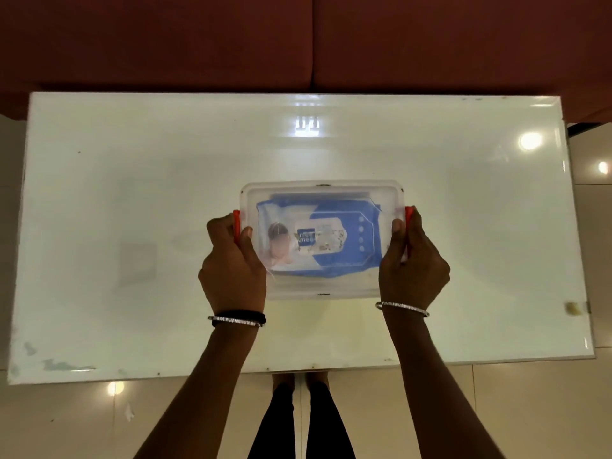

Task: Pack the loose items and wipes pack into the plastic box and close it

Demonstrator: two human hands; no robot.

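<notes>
A clear plastic box (323, 190) with its translucent lid on sits in the middle of the white table. Through the lid I see a blue wipes pack (334, 260) lying flat inside. Other items in the box are hidden under the pack. My left hand (231, 266) grips the box's left end, fingers over the red latch (236, 215) and thumb on the lid. My right hand (414, 263) grips the right end the same way, over the other red latch (409, 212).
The glossy white table (132, 193) reflects ceiling lights. A dark red sofa (298, 41) runs along its far edge. Pale floor tiles and my legs show below the near edge. A small brownish mark (572, 308) lies near the right edge.
</notes>
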